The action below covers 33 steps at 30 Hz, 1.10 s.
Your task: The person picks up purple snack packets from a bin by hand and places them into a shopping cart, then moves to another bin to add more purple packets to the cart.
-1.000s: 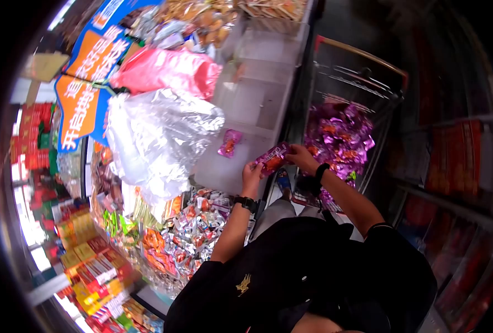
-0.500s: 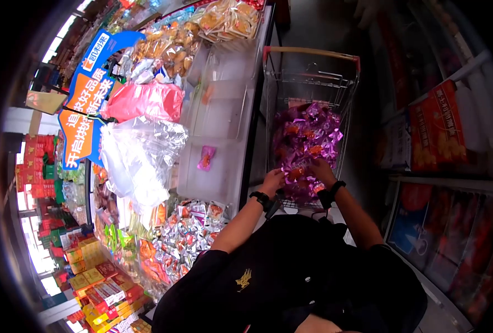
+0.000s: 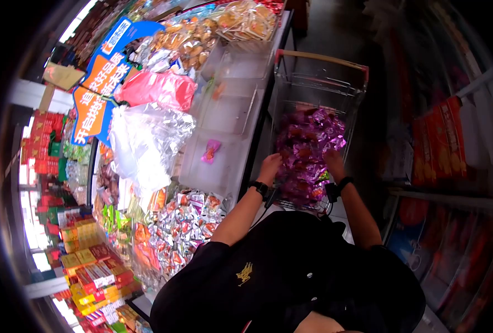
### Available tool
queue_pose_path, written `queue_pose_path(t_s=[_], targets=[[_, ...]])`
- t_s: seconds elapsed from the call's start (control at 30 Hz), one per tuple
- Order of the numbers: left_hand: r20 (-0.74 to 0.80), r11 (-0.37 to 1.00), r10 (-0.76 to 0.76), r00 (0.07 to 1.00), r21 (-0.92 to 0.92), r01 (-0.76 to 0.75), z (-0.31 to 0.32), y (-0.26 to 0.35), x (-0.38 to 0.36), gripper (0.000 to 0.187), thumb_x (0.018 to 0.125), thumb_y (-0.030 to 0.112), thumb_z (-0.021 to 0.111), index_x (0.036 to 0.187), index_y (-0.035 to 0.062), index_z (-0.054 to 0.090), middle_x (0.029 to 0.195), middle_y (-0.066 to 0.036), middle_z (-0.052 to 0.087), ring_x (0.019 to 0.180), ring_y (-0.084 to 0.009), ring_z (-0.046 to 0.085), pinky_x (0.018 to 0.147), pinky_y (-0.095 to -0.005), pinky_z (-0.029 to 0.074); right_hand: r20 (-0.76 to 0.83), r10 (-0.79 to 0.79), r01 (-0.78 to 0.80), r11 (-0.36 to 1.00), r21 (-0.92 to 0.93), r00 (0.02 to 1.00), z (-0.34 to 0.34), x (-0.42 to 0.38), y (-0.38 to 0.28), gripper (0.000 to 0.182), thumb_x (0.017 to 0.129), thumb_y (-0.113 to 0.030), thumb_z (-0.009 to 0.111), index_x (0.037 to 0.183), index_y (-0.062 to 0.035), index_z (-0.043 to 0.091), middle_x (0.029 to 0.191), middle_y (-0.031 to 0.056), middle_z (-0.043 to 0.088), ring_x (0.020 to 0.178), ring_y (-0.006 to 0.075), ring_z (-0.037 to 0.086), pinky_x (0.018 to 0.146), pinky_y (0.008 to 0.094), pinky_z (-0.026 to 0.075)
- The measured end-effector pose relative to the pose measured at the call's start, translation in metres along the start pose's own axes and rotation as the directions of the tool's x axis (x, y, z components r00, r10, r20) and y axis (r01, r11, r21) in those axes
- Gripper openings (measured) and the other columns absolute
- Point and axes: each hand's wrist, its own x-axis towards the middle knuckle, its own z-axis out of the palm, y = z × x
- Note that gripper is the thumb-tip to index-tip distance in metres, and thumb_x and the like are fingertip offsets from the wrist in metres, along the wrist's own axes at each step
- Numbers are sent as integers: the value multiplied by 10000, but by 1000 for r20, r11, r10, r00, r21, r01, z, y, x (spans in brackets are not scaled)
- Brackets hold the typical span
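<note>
Inside the metal shopping cart (image 3: 318, 77) lies a heap of shiny purple-wrapped snacks (image 3: 310, 139), seemingly in a clear plastic bag whose edges are hard to see. My left hand (image 3: 269, 167) is closed at the heap's left side, by the cart's wall. On the opposite side my right hand (image 3: 334, 161) is closed too, its fingers pinched at the bag's edge. Both hands sit well apart with the purple packets between them. A single purple packet (image 3: 211, 151) lies in the white display bin (image 3: 224, 166) to the left.
Left of the cart runs a display counter with silver-wrapped snacks (image 3: 188, 222), clear plastic bags (image 3: 146, 144), a pink bag (image 3: 163, 90) and an orange-blue sign (image 3: 99, 80). A glass-fronted cabinet (image 3: 446, 233) and a red-orange package (image 3: 439, 141) stand on the right.
My hands have moved apart, from close together over the purple packets to either side of them. The view has shifted slightly, so the counter and cart appear further right.
</note>
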Motion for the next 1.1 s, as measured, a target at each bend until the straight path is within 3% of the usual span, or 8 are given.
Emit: queue_pose_path(t_s=[0.13,0.23,0.33,0.63,0.9,0.93,1.0,1.1], targets=[[74,904,404,912,119,-411,-80,-88,-9,370,897,166,520,1242,45,460,1154,-90,567,1016,-217,581,812,-290,466,148,45,-52,998,47,988,34,-4,-39,231,833,-132,585,1022,1,590,899,73,625,833,165,601,707,295,483],[-131,995,92,987,44,-87,-124,-70,-40,355,883,183,526,1213,78,453,1166,-80,560,1065,-258,566,830,-319,467,335,112,-201,948,245,935,62,-3,-75,197,837,-133,581,973,7,600,809,63,617,699,134,598,603,271,484],[-307,678,-386,870,-734,42,-153,-53,-52,346,876,222,533,1197,107,472,1165,-61,560,1086,-234,553,896,-367,429,465,114,-176,980,91,878,88,2,-130,212,844,-138,561,986,19,571,772,39,578,630,107,534,562,254,442],[-400,563,-557,727,-826,-23,-246,-86,-41,363,884,269,553,1193,96,470,1232,-34,532,1184,-213,477,1009,-364,329,690,2,-194,960,200,724,244,54,-192,223,881,-147,533,1043,4,560,854,46,591,737,129,575,641,254,466],[-191,411,-493,849,-911,33,-328,-153,-12,203,867,202,513,678,129,511,650,1,516,580,-133,495,502,-283,412,774,28,-107,993,52,632,418,92,-146,289,874,-185,564,1105,-12,541,934,74,599,818,180,602,701,296,499],[-326,430,-651,685,-903,-21,-314,-107,-4,323,859,177,496,556,172,385,502,53,370,430,-108,381,379,-261,296,772,66,-169,984,54,632,433,97,-147,303,869,-189,570,1113,-11,540,938,78,599,825,182,602,702,297,500],[-243,358,-650,720,-933,8,-335,-153,7,194,850,219,553,689,164,462,606,26,437,553,-131,449,493,-288,365,785,264,-515,853,81,561,441,91,-173,333,859,-194,581,1127,-1,540,946,93,601,835,187,601,703,300,502],[-235,347,-688,687,-937,27,-352,-175,22,138,837,255,588,828,128,534,737,-19,518,659,-178,509,590,-315,423,705,305,-246,951,-189,640,464,104,-181,399,837,-228,601,1145,17,536,1018,147,609,930,240,598,787,339,492]])
